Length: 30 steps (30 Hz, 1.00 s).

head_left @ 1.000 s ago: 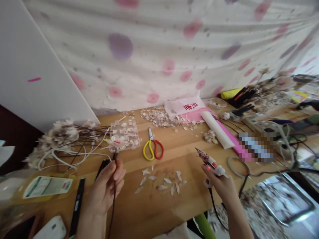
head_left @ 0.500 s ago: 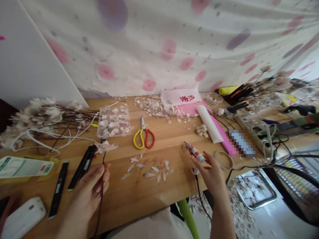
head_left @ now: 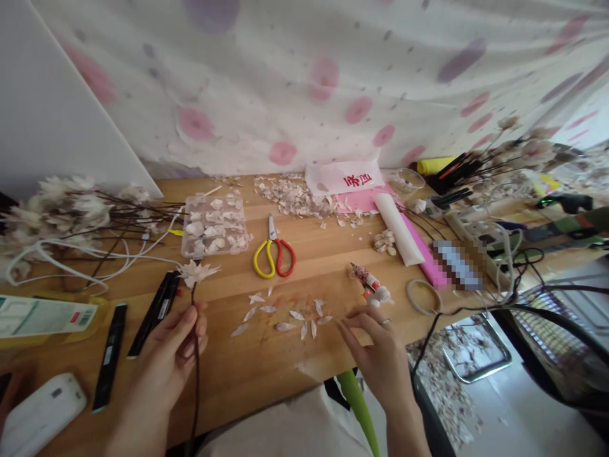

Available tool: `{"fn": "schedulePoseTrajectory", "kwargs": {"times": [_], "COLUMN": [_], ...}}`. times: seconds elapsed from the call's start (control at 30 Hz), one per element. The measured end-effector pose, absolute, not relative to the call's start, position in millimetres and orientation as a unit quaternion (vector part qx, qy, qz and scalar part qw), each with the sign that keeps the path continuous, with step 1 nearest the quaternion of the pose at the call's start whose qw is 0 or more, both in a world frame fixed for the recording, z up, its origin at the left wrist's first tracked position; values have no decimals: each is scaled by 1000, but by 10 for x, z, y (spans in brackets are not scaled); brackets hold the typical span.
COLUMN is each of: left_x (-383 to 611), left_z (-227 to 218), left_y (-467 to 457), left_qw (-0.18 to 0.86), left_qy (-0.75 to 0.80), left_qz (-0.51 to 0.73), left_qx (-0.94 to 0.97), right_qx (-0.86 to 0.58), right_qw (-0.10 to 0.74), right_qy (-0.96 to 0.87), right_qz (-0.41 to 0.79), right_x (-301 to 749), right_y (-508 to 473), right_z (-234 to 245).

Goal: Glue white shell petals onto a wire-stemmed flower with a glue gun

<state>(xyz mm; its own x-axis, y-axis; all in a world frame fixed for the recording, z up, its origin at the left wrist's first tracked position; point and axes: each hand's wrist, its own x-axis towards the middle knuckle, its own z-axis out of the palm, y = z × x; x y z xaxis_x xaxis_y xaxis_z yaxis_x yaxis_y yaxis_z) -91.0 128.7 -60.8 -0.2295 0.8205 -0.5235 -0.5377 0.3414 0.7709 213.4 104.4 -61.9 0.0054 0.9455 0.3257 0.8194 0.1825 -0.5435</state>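
Upright in the left hand [head_left: 174,352], an artificial flower [head_left: 197,273] sits on a thin dark stem, its pale, spiky head clear of the bench [head_left: 266,374] and just above two black marker pens [head_left: 155,314]. The left fingers [head_left: 190,324] curl closed around the stem. The right hand [head_left: 375,362] holds nothing, its fingers [head_left: 354,320] loosely parted near a corded, pen-shaped tool [head_left: 368,285] with a small red light, which is not touching them. Loose pale petals [head_left: 285,315] lie scattered between the hands. Farther back are yellow-and-red-handled scissors [head_left: 275,251] and, beside the flower head, a clear compartment box [head_left: 186,219] filled with petals. A bunch of finished flowers [head_left: 61,212] lies at the bench's left end.
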Motion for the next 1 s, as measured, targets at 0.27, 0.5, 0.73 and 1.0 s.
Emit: {"fn": "schedulePoseTrajectory", "kwargs": {"times": [0.27, 0.5, 0.73, 1.0], "left_x": [-939, -914, -928, -932], "left_z": [-621, -609, -604, -631], "left_y": [1206, 1216, 1196, 1226], "left_qw": [626, 643, 640, 626], "left_qy": [567, 563, 568, 569], "left_qz": [523, 507, 501, 517], "left_qx": [118, 115, 128, 130], "right_qx": [-622, -614, -589, -578], "right_qw": [179, 137, 142, 171], "right_qy": [-739, -756, -766, -756], "right_qz": [187, 181, 215, 254], "right_x": [1905, 1837, 1815, 1861], "right_y": [1057, 1162, 1210, 1197], "right_z": [-1075, -1289, -1251, -1162]}}
